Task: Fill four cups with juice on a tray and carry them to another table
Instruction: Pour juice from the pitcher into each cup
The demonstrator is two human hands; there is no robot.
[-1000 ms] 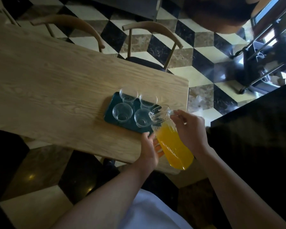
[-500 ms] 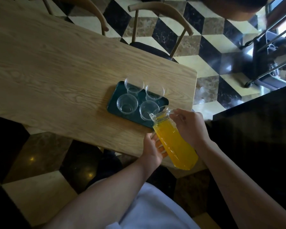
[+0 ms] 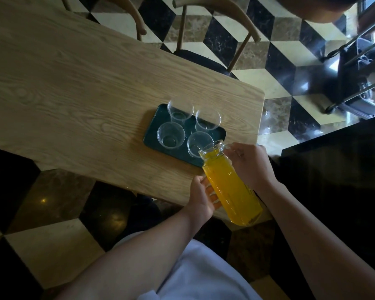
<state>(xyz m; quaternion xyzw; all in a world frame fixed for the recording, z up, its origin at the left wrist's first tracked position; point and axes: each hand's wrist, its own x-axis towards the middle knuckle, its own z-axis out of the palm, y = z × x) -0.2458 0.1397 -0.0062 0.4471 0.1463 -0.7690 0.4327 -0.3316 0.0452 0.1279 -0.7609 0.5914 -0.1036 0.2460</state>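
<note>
A dark green tray [image 3: 152,135] lies near the right end of a wooden table [image 3: 74,94]. Several clear cups stand on it, all without juice: far left [image 3: 180,110], far right [image 3: 208,120], near left [image 3: 170,135], near right [image 3: 198,144]. A glass pitcher of orange juice [image 3: 230,185] is tilted, its spout over the rim of the near right cup. My right hand [image 3: 250,163] grips the pitcher at its handle near the neck. My left hand [image 3: 200,198] supports the pitcher's body from the left.
Two wooden chairs [image 3: 214,33] stand at the table's far side on a checkered floor. A dark counter [image 3: 344,169] runs along the right. A metal-framed cart [image 3: 359,72] sits at the far right. The table's right edge is close behind the tray.
The pitcher has tipped further toward the near right cup, and the juice now reaches its neck. Both hands kept their hold. The view has shifted a little.
</note>
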